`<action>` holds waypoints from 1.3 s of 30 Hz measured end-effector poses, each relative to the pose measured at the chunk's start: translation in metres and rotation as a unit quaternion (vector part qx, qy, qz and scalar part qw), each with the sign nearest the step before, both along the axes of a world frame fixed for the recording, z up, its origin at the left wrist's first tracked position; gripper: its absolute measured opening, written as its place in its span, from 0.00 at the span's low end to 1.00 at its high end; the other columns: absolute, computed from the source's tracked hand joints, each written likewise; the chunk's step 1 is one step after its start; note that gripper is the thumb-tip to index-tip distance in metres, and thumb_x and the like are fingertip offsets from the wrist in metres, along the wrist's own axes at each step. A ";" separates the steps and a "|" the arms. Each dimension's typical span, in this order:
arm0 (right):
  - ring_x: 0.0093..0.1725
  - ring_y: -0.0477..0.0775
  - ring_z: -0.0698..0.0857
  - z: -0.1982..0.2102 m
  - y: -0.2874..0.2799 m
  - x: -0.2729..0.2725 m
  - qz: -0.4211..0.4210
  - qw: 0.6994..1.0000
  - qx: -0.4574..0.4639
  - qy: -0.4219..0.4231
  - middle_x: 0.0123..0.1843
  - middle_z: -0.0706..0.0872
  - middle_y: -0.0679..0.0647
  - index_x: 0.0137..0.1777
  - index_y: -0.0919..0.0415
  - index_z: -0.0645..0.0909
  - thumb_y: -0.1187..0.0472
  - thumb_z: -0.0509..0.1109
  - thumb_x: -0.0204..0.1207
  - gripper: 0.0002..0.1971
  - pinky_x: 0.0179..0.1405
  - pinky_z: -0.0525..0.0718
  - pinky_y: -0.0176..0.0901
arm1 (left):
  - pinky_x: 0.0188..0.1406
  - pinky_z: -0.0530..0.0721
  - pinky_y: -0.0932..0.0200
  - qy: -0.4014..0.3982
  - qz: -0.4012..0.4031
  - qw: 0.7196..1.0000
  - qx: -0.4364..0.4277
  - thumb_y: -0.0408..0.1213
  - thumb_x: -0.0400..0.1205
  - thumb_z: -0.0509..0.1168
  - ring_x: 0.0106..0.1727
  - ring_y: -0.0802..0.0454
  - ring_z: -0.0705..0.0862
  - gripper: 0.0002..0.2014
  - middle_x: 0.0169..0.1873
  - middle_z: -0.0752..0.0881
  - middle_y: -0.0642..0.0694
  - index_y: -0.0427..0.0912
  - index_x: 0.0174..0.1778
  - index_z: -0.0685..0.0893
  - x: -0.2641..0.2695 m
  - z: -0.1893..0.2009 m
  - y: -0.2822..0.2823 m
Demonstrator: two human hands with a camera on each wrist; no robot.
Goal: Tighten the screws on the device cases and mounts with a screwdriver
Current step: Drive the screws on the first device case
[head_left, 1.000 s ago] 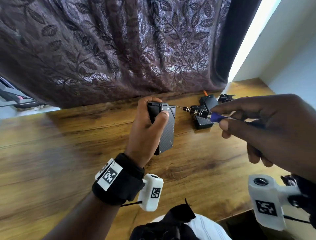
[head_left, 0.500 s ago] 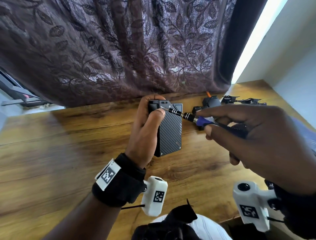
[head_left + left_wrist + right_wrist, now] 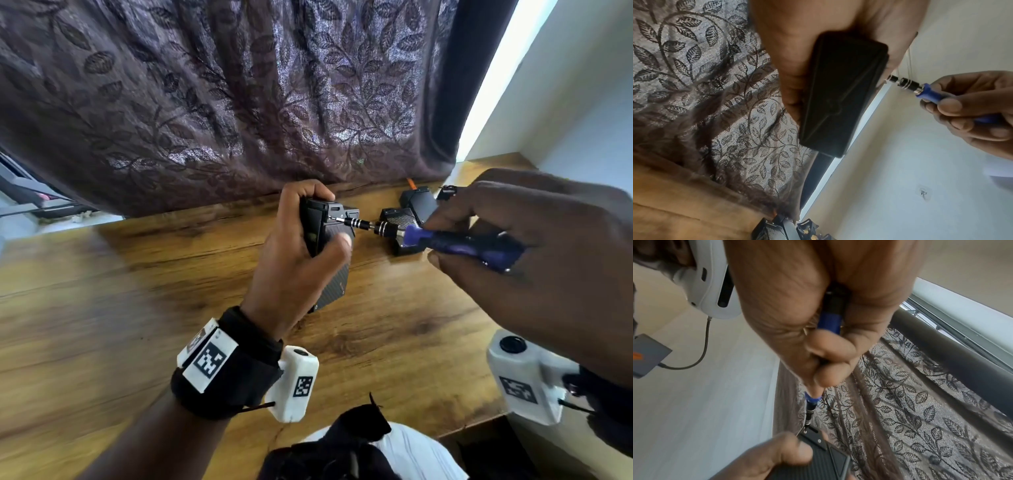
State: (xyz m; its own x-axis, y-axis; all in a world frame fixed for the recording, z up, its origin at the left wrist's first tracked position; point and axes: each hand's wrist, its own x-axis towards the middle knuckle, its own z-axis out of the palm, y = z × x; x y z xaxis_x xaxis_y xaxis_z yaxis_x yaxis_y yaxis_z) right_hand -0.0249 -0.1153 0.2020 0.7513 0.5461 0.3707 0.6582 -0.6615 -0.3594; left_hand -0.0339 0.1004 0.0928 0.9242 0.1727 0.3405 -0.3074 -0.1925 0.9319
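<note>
From above, the left hand [image 3: 301, 260] grips the device case [image 3: 330, 240] upright over the table's [image 3: 102, 308] far edge, steadying it. Its wrist view shows the case's back. The right hand [image 3: 818, 321] pinches the screwdriver [image 3: 810, 408], tip at a screw.

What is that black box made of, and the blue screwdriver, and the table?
The device case looks like black plastic with a woven, carbon-fibre-style face. The screwdriver seems to have a smooth blue plastic handle and a shiny ringed metal neck. The table shows glossy brown wood grain, maybe real wood or laminate.
</note>
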 end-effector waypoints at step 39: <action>0.34 0.46 0.89 -0.008 0.009 0.006 -0.045 0.992 0.053 0.105 0.43 0.87 0.41 0.44 0.44 0.83 0.44 0.82 0.64 0.14 0.33 0.88 0.47 | 0.41 0.88 0.39 0.028 0.040 0.994 0.094 0.33 0.75 0.68 0.41 0.49 0.83 0.22 0.44 0.81 0.53 0.56 0.61 0.69 0.001 0.005 0.000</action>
